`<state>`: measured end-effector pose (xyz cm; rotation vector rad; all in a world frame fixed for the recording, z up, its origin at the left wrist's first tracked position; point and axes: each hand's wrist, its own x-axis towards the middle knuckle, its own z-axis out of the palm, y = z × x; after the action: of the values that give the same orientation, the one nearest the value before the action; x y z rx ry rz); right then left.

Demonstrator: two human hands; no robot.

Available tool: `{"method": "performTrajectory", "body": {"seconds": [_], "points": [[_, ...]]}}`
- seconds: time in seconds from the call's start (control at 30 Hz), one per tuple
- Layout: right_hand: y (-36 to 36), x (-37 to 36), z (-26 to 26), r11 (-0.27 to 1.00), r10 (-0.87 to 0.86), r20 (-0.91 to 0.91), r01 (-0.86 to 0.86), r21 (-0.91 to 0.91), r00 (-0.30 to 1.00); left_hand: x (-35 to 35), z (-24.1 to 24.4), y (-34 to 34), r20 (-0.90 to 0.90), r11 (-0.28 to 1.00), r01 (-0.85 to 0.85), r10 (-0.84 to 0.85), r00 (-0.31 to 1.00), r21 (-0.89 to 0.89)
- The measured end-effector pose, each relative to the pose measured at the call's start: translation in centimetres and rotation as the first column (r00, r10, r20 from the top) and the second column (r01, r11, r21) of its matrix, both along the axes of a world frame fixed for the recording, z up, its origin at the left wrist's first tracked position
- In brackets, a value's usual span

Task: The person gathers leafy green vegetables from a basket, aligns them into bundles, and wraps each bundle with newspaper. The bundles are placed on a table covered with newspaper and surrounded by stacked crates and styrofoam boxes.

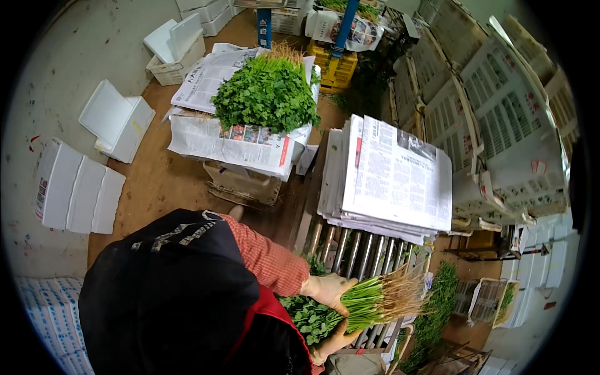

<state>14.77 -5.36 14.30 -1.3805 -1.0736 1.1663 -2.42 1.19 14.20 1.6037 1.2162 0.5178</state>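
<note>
A bunch of leafy green herbs (368, 300), apparently coriander, lies sideways over a metal roller conveyor (347, 251). Its brown roots point right and its leaves point left towards my black garment with red trim (178, 290). My left hand (326, 289), in a pale yellowish glove below an orange checked sleeve, grips the stems from the upper side. From the lower side my gloved right hand (335, 341) presses on the same stems, thumb and fingers spread around them. Part of the leaves is hidden by the garment and the hands.
A newspaper stack (398, 178) sits on the conveyor's far part. Beyond stands a newspaper-lined crate (243, 183) heaped with rooted greens (267, 93). White foam boxes (79, 187) line the left wall; paper-lined crates (506, 112) rise at right. Loose greens (433, 314) lie beyond the conveyor.
</note>
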Motion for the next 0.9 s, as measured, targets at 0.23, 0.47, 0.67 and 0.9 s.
{"method": "performTrajectory", "body": {"seconds": [0.23, 0.47, 0.67, 0.9], "points": [[3.4, -13.4, 0.4, 0.933, 0.357, -0.103, -0.349, 0.085, 0.928, -16.4, 2.7, -2.2, -0.054, 0.914, -0.287, 0.315, 0.948, 0.286], [9.6, -40.4, 4.0, 0.654, 0.752, 0.020, -0.750, 0.103, 0.659, -41.1, 3.9, -6.6, -0.039, 0.718, -0.667, 0.686, 0.726, 0.199], [11.8, -64.6, 5.6, 0.392, 0.917, 0.047, -0.917, 0.078, 0.396, -60.1, 4.6, -9.3, 0.099, 0.321, -0.896, 0.926, 0.365, 0.307], [13.7, -81.0, 5.7, 0.338, 0.878, 0.335, -0.938, 0.070, 0.341, -74.6, 5.2, -8.7, -0.146, 0.215, -0.920, 0.974, 0.176, 0.326]]}}
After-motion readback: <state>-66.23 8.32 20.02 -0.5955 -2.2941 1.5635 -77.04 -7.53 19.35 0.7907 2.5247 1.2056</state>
